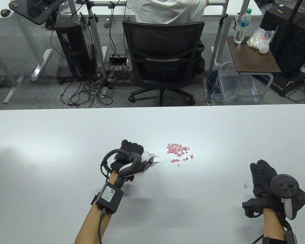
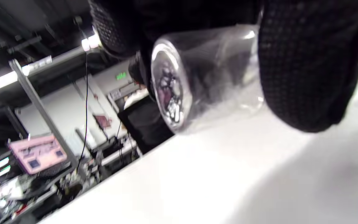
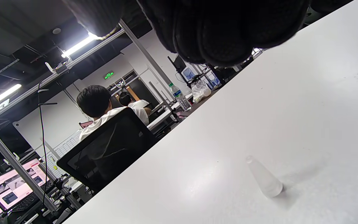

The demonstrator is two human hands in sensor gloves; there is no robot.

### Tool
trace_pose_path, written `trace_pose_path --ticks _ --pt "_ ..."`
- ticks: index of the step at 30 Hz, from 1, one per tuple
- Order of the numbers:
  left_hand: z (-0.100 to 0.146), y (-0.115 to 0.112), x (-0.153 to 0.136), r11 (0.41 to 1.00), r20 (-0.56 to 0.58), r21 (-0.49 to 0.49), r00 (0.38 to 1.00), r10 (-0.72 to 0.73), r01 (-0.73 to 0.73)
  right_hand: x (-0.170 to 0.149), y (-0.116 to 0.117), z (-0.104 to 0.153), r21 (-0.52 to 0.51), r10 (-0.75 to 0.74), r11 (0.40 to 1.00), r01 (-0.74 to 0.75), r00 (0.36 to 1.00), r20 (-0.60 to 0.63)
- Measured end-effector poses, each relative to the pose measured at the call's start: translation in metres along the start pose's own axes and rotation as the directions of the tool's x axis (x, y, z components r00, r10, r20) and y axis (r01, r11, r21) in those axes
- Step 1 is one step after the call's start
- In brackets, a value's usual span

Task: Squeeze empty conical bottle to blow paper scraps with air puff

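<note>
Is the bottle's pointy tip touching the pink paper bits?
Apart. In the table view, the bottle held by the left hand points at the paper bits, with bare white table between them.

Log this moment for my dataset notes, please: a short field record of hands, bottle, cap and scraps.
left hand: grips the clear bottle, which lies sideways
nozzle: points toward the pink paper scraps, just short of them
right hand: holds nothing, rests on the white table
cap: small translucent cone standing on the table by the right hand
scraps: loose cluster, a few strays at its near edge
</note>
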State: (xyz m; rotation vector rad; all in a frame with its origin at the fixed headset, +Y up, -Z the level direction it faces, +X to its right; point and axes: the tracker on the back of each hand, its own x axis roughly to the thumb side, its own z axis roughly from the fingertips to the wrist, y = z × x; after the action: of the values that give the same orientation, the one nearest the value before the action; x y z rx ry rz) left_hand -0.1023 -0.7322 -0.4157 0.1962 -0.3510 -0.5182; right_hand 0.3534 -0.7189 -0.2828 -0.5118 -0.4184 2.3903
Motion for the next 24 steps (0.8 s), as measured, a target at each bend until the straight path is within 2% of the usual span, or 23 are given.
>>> trace_pose_path --ticks 1,3,4,5,7,9,11,13,15,22,24 --pt "0.001 0.001 0.000 0.999 0.009 0.030 1.000 -0.020 0.020 0.000 0.000 0.000 0.000 0.000 1.000 0.000 1.000 0.001" --pt "0.002 0.001 -0.001 0.999 0.020 0.029 0.999 -0.043 0.043 0.000 0.000 0.000 0.002 0.003 1.000 -0.003 1.000 0.003" --pt "0.002 0.001 -0.002 0.999 0.041 0.043 0.999 -0.007 0.005 0.000 0.000 0.000 0.000 0.005 1.000 -0.005 1.000 0.005" --pt "0.003 0.001 -0.002 0.999 0.039 0.015 0.999 0.030 -0.031 0.000 0.000 0.000 0.000 0.006 1.000 -0.006 1.000 0.005" --pt "0.006 0.001 -0.003 0.999 0.027 0.026 0.999 0.025 -0.026 0.000 0.001 0.000 0.005 0.004 1.000 -0.004 1.000 0.002" --pt "0.007 0.000 -0.004 0.998 0.044 -0.028 0.997 0.059 -0.058 -0.002 0.001 0.000 0.009 0.004 1.000 -0.004 1.000 -0.006" --pt "0.008 0.001 -0.005 0.997 0.038 -0.006 0.997 0.073 -0.073 -0.003 0.001 0.000 0.009 0.000 1.000 0.000 1.000 -0.009" --pt "0.008 -0.001 -0.008 0.990 0.031 -0.073 0.992 0.123 -0.121 -0.004 0.001 -0.001 0.011 -0.002 1.000 0.002 1.000 -0.013" --pt "0.010 -0.002 -0.011 0.988 0.022 -0.044 0.989 0.146 -0.145 -0.004 0.000 -0.001 0.007 -0.007 1.000 0.007 1.000 -0.016" --pt "0.010 0.000 -0.021 1.000 0.087 -0.006 0.996 0.010 -0.009 -0.003 0.001 -0.001 0.005 -0.005 1.000 0.005 1.000 -0.006" --pt "0.005 0.000 -0.020 0.998 0.086 -0.035 0.996 -0.039 0.042 -0.002 0.001 -0.001 0.006 0.001 1.000 -0.001 1.000 -0.003"
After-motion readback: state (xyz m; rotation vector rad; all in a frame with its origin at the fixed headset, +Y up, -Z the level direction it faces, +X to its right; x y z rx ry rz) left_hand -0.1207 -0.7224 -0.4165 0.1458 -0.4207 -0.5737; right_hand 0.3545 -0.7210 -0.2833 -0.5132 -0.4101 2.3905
